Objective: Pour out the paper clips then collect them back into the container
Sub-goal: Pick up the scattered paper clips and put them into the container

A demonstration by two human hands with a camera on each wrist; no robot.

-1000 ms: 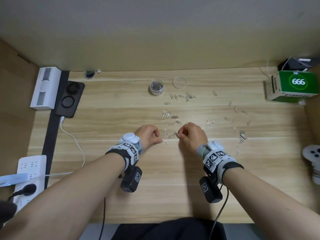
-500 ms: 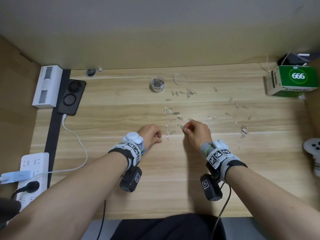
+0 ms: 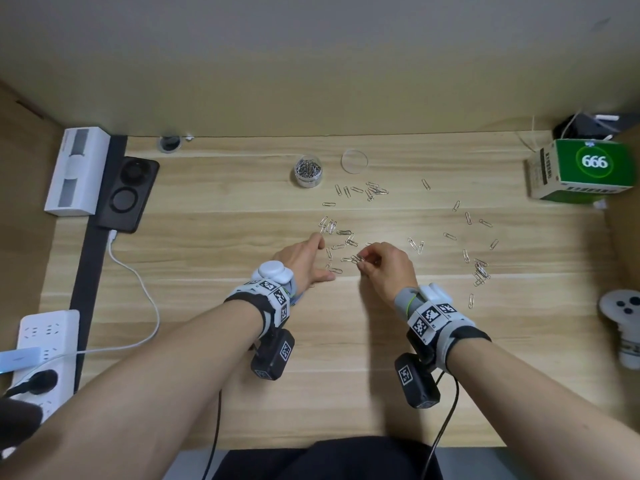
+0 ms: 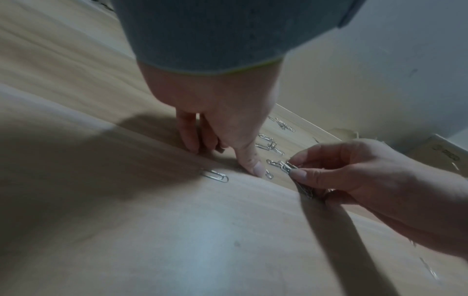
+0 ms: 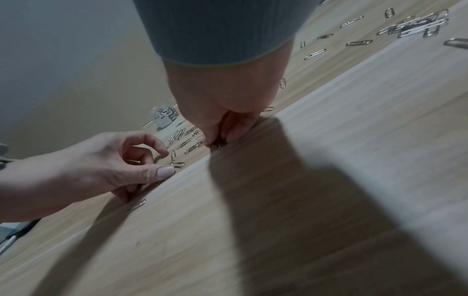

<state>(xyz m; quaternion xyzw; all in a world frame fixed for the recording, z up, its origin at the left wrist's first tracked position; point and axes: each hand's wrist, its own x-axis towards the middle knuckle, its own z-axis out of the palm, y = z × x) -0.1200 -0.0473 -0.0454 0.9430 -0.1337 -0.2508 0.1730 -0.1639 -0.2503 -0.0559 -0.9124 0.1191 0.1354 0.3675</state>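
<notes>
The pouring is done and the collecting is under way: the container at the back of the worktop already holds a heap of clips, but many paper clips are scattered in front of it and to the right. The right hand pinches a small bunch of clips between thumb and fingers. The left hand rests on the worktop with fingers loosely stretched, holding nothing that I can see, loose clips just beside its fingertips.
</notes>
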